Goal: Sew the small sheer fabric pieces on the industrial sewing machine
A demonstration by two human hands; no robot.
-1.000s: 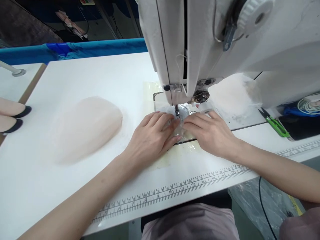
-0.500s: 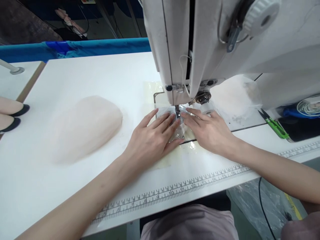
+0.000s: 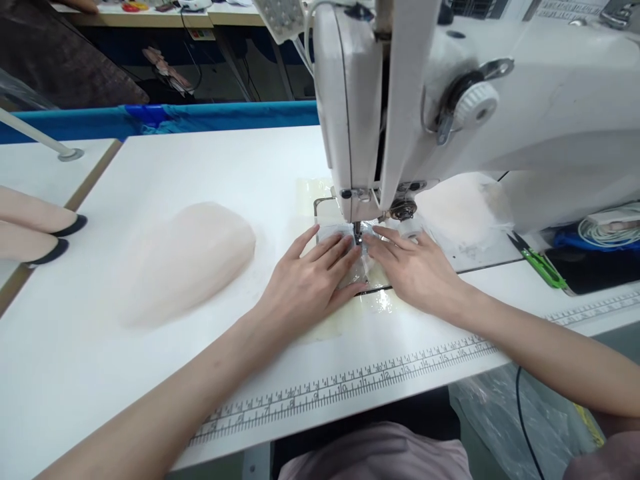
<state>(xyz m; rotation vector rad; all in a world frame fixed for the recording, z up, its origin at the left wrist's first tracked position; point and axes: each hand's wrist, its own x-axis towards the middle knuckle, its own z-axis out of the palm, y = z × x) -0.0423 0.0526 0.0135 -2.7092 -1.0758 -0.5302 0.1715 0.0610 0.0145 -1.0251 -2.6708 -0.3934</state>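
My left hand (image 3: 310, 275) lies flat with fingers stretched out, just left of the presser foot (image 3: 357, 232) of a white sewing machine (image 3: 357, 107). From the other side my right hand (image 3: 417, 263) rests its fingertips close to the same foot, fingers extended. Beneath both sets of fingertips is a thin, whitish see-through piece (image 3: 359, 272) on the machine bed; its shape is mostly hidden. To the left, a pale pink sheer fabric piece (image 3: 210, 250) lies on the white table (image 3: 165, 373).
Green thread snips (image 3: 543, 265) lie at the right beside a dark tray (image 3: 590, 267) with a coiled white cable (image 3: 613, 223). More pale fabric (image 3: 463, 207) sits behind my right hand. A printed ruler strip (image 3: 320, 393) follows the front edge. Two pale, black-tipped shapes (image 3: 43, 230) reach in from the left.
The camera view has tilted up, so more of the machine and the table behind shows. My hands keep nearly the same place at the presser foot.
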